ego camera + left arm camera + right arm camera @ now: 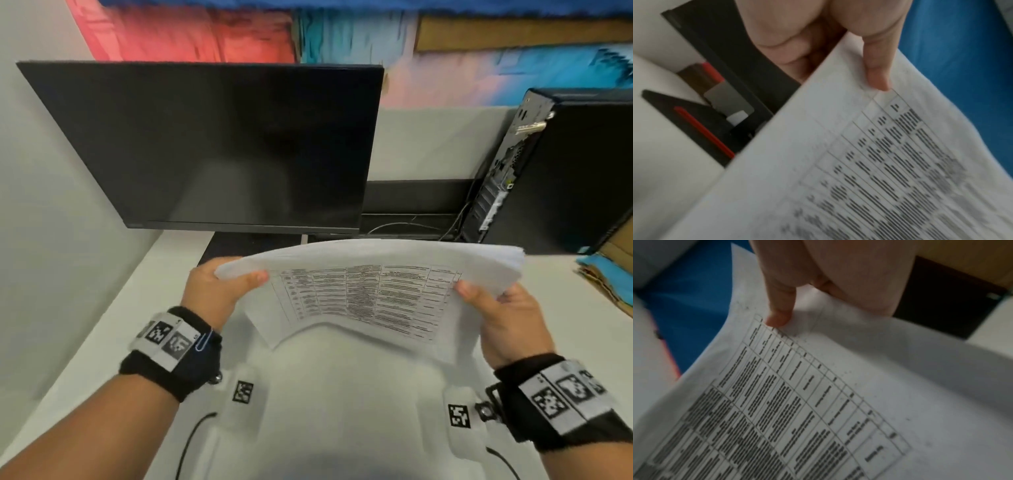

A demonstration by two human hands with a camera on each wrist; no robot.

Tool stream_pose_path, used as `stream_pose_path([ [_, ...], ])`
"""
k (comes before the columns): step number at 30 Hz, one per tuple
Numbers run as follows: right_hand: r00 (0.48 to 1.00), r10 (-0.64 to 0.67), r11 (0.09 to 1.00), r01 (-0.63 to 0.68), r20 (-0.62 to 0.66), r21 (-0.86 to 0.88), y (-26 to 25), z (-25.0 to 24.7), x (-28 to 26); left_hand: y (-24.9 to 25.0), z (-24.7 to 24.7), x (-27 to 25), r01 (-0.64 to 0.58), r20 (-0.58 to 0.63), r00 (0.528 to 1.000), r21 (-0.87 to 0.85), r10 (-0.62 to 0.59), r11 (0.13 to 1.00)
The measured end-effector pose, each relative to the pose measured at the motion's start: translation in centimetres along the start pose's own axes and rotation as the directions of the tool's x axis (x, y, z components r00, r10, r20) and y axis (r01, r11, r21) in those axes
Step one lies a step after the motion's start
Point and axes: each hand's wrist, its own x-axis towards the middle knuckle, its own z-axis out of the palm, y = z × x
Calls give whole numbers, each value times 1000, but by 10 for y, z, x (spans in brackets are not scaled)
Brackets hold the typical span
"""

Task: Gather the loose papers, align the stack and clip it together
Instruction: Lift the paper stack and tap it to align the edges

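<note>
Gathered, not yet squared: paper stack (370,294) sagged between left hand (219,291) and right hand (503,318), both pinching its ends; paper clip (204,339) unused on wrist strap.

Black wristbands (178,363), white tag-printed strips, blue paperclip (204,339) on left band.

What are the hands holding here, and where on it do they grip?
The paper stack is held by its two side edges: left hand on the left edge, right hand on the right, thumbs on the printed top sheet.
</note>
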Motion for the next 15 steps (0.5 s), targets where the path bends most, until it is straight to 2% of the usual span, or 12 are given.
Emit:
stream_pose_path([
  [4,995,92,993,-90,-25,73,23,-8,-6,-14,13,-16,-13,39,999,-60,15,998],
  [10,994,46,996,-38,-97,79,10,4,-5,-14,20,-12,-75,6,997,-171,77,982],
  [13,966,35,996,-54,-256,-69,1,14,-4,-7,25,-8,-43,-71,997,-211,28,976],
  [15,947,45,987,-91,-317,-131,-1,18,2,-5,27,-5,-21,-77,997,-213,5,977],
])
